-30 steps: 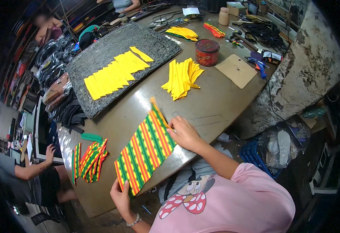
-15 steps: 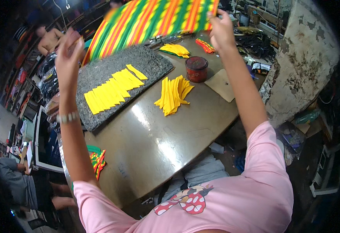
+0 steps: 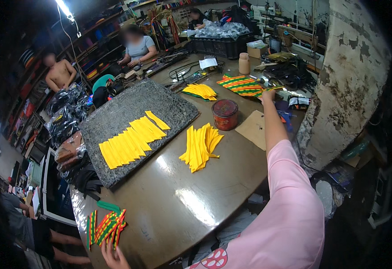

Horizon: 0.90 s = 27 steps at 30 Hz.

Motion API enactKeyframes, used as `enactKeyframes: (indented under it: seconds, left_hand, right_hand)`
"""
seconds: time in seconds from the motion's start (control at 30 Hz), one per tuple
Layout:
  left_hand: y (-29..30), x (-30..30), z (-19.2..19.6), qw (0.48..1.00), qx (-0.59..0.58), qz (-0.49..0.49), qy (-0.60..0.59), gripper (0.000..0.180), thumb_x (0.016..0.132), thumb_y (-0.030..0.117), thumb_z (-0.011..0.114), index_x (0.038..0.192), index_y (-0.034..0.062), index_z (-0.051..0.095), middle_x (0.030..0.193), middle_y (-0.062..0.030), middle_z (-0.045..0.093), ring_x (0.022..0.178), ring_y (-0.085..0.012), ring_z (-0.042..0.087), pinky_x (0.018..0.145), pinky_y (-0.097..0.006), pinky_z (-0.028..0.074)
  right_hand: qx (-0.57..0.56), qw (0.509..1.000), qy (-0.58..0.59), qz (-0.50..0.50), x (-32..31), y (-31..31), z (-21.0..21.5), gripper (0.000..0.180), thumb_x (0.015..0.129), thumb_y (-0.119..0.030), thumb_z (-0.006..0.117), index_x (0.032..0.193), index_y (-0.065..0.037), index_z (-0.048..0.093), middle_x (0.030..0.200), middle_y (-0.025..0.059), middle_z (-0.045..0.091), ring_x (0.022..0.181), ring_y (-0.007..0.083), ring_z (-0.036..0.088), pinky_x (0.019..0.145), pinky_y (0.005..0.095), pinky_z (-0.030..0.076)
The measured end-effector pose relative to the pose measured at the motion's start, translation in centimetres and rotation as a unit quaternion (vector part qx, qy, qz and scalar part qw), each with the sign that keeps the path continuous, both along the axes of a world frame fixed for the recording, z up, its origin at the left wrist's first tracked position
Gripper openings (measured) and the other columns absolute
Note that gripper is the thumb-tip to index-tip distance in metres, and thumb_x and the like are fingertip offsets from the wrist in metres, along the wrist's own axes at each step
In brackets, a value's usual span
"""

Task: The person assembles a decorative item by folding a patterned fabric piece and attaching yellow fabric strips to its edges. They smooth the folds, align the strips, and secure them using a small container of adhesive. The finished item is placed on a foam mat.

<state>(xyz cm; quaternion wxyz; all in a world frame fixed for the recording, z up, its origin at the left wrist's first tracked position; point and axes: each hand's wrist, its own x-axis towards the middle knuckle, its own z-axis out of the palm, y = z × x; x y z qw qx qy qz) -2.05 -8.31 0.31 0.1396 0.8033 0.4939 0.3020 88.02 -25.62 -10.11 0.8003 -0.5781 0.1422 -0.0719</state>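
My right hand (image 3: 268,95) reaches to the far right of the table, its fingers closed on the near right end of a striped sheet (image 3: 241,85) in green, yellow and red. The sheet lies low over the table there. At the lower left my left hand (image 3: 114,258) has its fingers apart, just beside a small pile of striped strips (image 3: 111,225) in the same colours; a green strip (image 3: 108,206) lies behind them. Yellow strips (image 3: 126,145) stand in a row on a dark stone slab (image 3: 137,101). More yellow strips (image 3: 200,147) lie heaped on the bare metal table.
A red tin (image 3: 225,115) stands beside a tan square piece (image 3: 254,130). Farther back are yellow strips on green ones (image 3: 199,91), a tan bottle (image 3: 244,63) and a black crate (image 3: 218,46). Two people (image 3: 137,47) (image 3: 61,74) are beyond the table, and a rough wall (image 3: 350,85) bounds the right.
The striped sheet, raised high between both hands earlier, is now down at the far right under my right hand. My left hand has dropped to the lower left, off the sheet.
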Motion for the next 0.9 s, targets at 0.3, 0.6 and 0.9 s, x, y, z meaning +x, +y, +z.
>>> enactKeyframes:
  seconds: [0.3,0.6,0.9]
  left_hand:
    - [-7.6,1.0,-6.8,0.99,0.049,0.028,-0.128,0.013,0.092,0.001,0.065,0.102,-0.0013,0.072,0.104,-0.0138,0.071,0.098,-0.0268,0.067,0.09,-0.037,0.052]
    - [-10.5,8.0,-8.6,0.891,-0.242,-0.335,-0.188,0.016,0.089,0.0,0.07,0.104,0.0035,0.076,0.092,-0.012,0.075,0.079,-0.0174,0.073,0.073,-0.028,0.058]
    - [-5.2,11.7,-6.1,0.77,-0.523,-0.331,-0.154,0.041,0.103,0.025,0.06,0.138,0.0029,0.057,0.095,-0.0076,0.069,0.067,-0.0108,0.069,0.054,-0.026,0.053]
  right_hand:
    - [0.07,0.972,-0.174,0.138,-12.0,-3.5,5.2,0.038,0.092,0.0,0.054,0.13,0.005,0.053,0.113,0.0147,0.064,0.103,0.0206,0.061,0.094,0.0322,0.047]
    - [-0.206,0.85,0.227,0.428,-56.7,-21.6,-6.2,0.028,0.099,-0.023,0.066,0.114,0.001,0.067,0.108,0.0148,0.072,0.099,0.0225,0.07,0.081,0.0348,0.058]
    - [-0.438,0.729,-0.113,0.513,-58.0,-19.7,6.2,0.04,0.107,-0.035,0.052,0.114,0.001,0.068,0.103,0.0139,0.072,0.102,0.0238,0.068,0.08,0.0355,0.055]
